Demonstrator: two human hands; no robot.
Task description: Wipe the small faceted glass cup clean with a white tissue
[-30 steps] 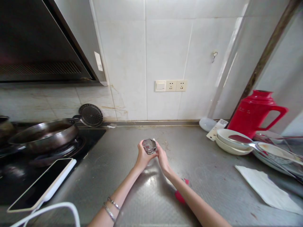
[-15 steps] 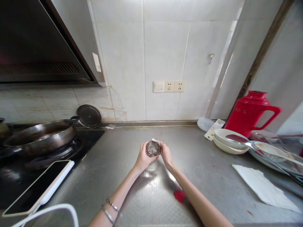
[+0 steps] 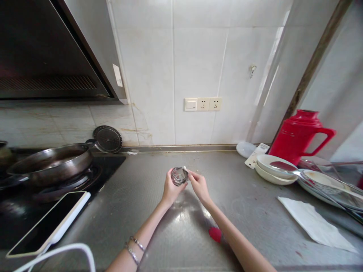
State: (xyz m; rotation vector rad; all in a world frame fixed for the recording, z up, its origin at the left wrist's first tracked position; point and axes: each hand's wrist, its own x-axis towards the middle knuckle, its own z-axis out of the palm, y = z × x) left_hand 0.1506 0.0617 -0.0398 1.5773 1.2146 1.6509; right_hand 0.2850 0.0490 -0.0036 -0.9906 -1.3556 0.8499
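Note:
A small clear faceted glass (image 3: 179, 176) is held above the middle of the steel counter, its open rim facing up toward me. My left hand (image 3: 171, 189) wraps round its left and near side. At the glass's right rim, my right hand (image 3: 199, 185) has its fingers pinched on a small white piece (image 3: 185, 168), most of which is hidden by the fingers. Beneath my right forearm a red object (image 3: 214, 234) lies on the counter.
On the left are a steel pan (image 3: 53, 164) on the stove, a phone (image 3: 48, 223) and a white cable (image 3: 70, 247). A red thermos (image 3: 297, 136), stacked bowls (image 3: 275, 170), plates with utensils and a white paper sheet (image 3: 314, 223) lie to the right.
The glass and my left hand have shifted slightly left. My right hand's fingers have drawn together at the rim, and its palm has moved a little away from the glass.

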